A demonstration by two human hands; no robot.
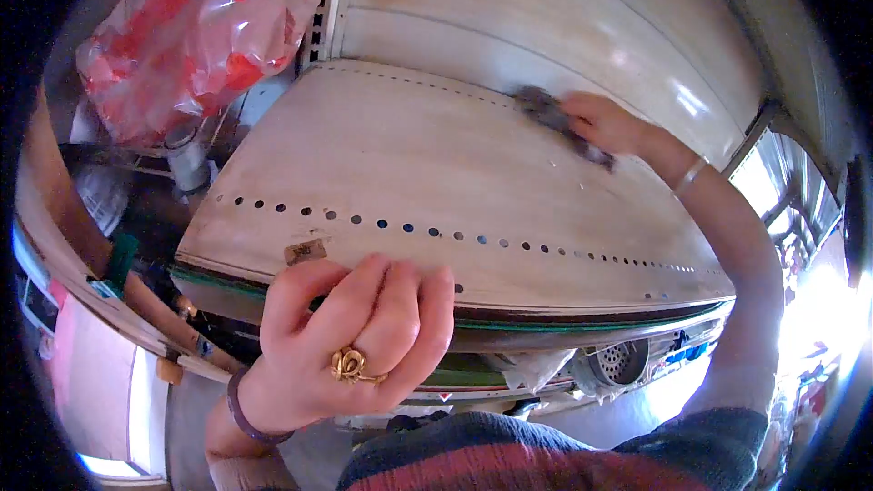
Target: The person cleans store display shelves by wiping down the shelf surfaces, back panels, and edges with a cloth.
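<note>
My right hand (614,127) reaches far across a white shelf (436,155) and grips a dark grey cloth (544,109). The cloth is blurred and lies against the shelf near its back edge, where a shiny back panel rises. My left hand (355,336), wearing a gold ring (348,365), is closed at the shelf's front edge. Its fingers are curled and their tips are hidden, so I cannot tell whether anything is in them. Just beyond the left knuckles, a small brown label (305,252) sticks to the shelf. A row of round holes runs along the front.
A bulging red and clear plastic bag (200,36) stands at the upper left, above a metal cup (187,159). A slotted metal upright (318,9) borders the shelf there. Below the front edge are a perforated metal container (620,362) and a clear plastic bag (532,369).
</note>
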